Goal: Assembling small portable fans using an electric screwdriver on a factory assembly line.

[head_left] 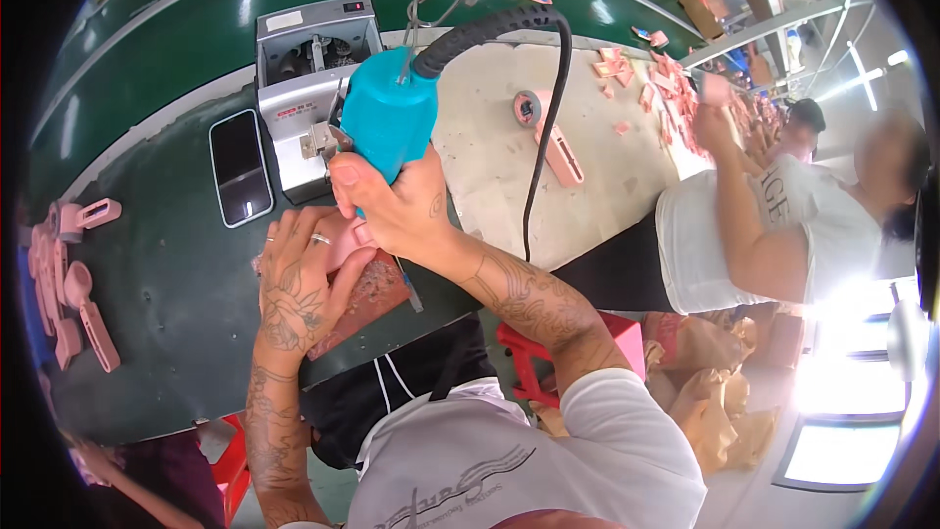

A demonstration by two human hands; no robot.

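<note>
Right hand (397, 206) is wrapped tight around the body of a teal power screwdriver (390, 116), held upright with its tip pointing down; thumb lies across the lower front of the tool. A black cable (544, 108) runs from the top of the screwdriver, arcs over and hangs down on its right. Left hand (299, 284), ring on one finger, is curled closed over a small pink plastic part (343, 240), pinning it onto a reddish-brown block (367, 296) directly below the screwdriver; the tip's contact with the part is hidden by the fingers. Block and part sit on a dark green workbench (176, 274). Just behind the screwdriver stands a grey metal machine (308, 88); to the machine's left a phone (240, 167) lies flat, screen dark. Well left of the screwdriver, at the bench edge, a cluster of pink parts (73, 284) lies loose. Right of the screwdriver, a pale mat (499, 167) carries a roll of pink tape (530, 107) and a long pink piece (563, 155); more pink scraps (627, 69) are scattered farther back. A red stool (534, 353) shows below the right forearm. Another person (754, 225) in a white shirt works farther right, one arm raised.
</note>
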